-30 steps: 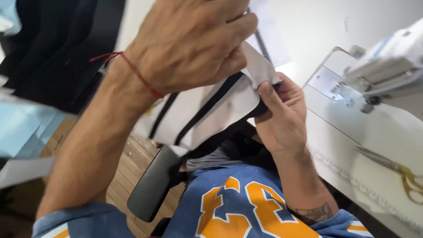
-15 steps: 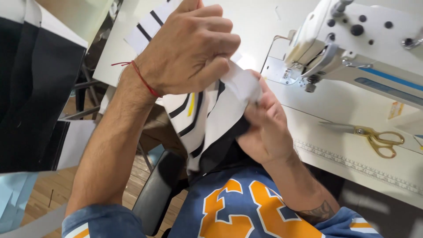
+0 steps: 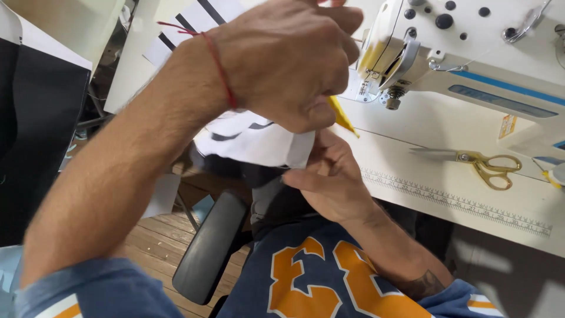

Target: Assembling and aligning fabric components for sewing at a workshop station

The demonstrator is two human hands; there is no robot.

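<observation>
My left hand (image 3: pixel 288 65), a red string around its wrist, is raised close to the camera with its fingers closed on a white fabric piece with black stripes (image 3: pixel 253 138). Just below it, my right hand (image 3: pixel 332 179) pinches the lower edge of the same fabric in front of my chest. A bit of yellow trim (image 3: pixel 342 118) pokes out between the hands. Much of the fabric is hidden behind my left hand and forearm.
A white sewing machine (image 3: pixel 471 47) stands at the right on a white table (image 3: pixel 435 171) with a ruler strip on its front edge. Gold-handled scissors (image 3: pixel 477 162) lie on it. A black chair armrest (image 3: pixel 209 253) sits lower left, and dark fabric (image 3: pixel 41 135) hangs far left.
Both hands with the fabric have moved up and toward the sewing machine. The view has swung right, so the machine and scissors are now closer and larger.
</observation>
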